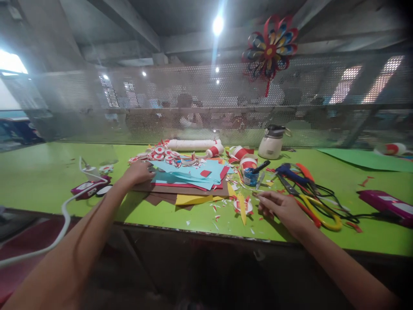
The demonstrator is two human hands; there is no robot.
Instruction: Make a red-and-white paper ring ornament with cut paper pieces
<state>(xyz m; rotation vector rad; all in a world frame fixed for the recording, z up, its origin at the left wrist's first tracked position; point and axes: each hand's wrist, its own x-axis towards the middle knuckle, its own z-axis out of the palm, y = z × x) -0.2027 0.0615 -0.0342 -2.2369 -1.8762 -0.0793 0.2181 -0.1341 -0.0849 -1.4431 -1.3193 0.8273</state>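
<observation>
Illumination is mixed. A round ceiling lamp [218,25] overexposes and throws a pale vertical flare streak downward across the perforated metal mesh screen [206,99]. A blown-out window patch [11,63] adds haze at the upper left. The bright green worktable [41,176] is evenly lit, with soft, short shadows beneath the stacked coloured paper sheets [190,178]. Corners darken and straight lines bow toward the edges. Background behind the mesh is indistinct; the forearms nearest the camera are soft.

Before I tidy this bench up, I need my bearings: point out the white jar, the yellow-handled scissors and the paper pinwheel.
white jar [270,147], head view, on its rounded body.
yellow-handled scissors [325,221], head view, on the yellow handle loop.
paper pinwheel [270,50], head view, at its centre.
</observation>
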